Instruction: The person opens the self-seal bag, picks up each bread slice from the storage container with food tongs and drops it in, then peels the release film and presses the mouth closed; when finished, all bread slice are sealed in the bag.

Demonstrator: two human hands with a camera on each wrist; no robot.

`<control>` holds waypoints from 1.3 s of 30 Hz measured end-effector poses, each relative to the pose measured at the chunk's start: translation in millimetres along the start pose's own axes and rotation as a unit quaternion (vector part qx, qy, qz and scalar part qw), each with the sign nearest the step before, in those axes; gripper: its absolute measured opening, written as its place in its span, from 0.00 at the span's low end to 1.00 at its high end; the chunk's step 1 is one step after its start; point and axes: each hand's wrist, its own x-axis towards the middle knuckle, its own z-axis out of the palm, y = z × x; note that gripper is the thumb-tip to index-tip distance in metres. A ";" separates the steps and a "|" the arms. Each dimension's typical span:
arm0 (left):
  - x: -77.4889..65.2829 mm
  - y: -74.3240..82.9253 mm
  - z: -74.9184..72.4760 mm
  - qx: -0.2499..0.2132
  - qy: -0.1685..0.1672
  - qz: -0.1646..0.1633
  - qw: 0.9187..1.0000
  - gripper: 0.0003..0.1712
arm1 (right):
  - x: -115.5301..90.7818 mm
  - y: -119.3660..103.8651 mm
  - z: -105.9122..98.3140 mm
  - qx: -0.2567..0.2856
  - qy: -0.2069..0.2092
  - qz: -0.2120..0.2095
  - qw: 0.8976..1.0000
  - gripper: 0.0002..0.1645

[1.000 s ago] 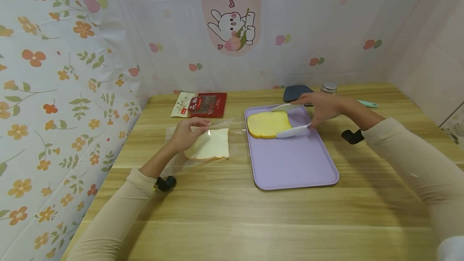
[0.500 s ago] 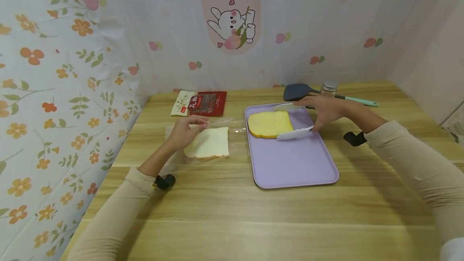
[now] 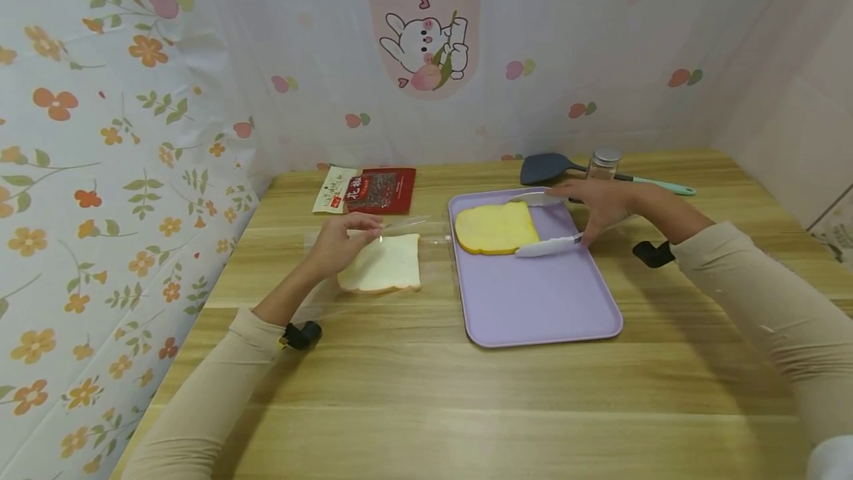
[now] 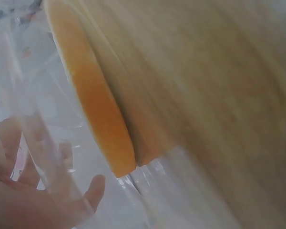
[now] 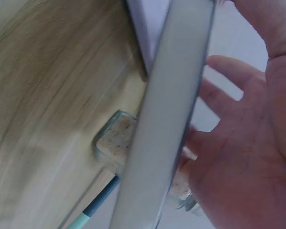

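Note:
My left hand [image 3: 341, 244] holds up the edge of a clear plastic bag [image 3: 437, 254], thumb and fingertips close together. Inside it lies a slice of white bread [image 3: 392, 264], whose orange-brown crust [image 4: 97, 98] fills part of the left wrist view. On the right, my right hand [image 3: 605, 206] grips a pair of tongs [image 3: 549, 247] with white tips, spread apart. These tips lie at the right end of a yellow bread slice [image 3: 493, 230] on a lilac tray [image 3: 541, 306]. One flat arm of the tongs [image 5: 164, 105] crosses the right wrist view.
Behind the tray are a dark spatula [image 3: 548, 167] with a mint handle [image 3: 665, 187] and a lidded glass jar [image 3: 603, 164]. A red and cream spice packet [image 3: 381, 191] lies at the back left of the wooden table [image 3: 413, 398]. Patterned cloth hangs behind and at left.
The tongs have shifted slightly to the right with my right hand, their tips drawing back along the yellow slice. My left hand stays almost in place at the bag; the tray has not moved.

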 end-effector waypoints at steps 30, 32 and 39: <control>0.7 -1.4 3.7 0.004 -0.005 0.002 1.000 0.08 | 11.9 -4.5 5.6 -0.057 0.032 -0.031 0.997 0.70; 0.4 -1.4 3.4 0.005 -0.006 0.005 1.000 0.08 | 13.0 -5.9 4.6 -0.063 0.033 -0.033 0.997 0.70; -0.3 -1.0 2.2 0.008 -0.010 0.004 1.000 0.08 | 15.7 -8.9 2.0 -0.051 0.018 -0.025 0.998 0.70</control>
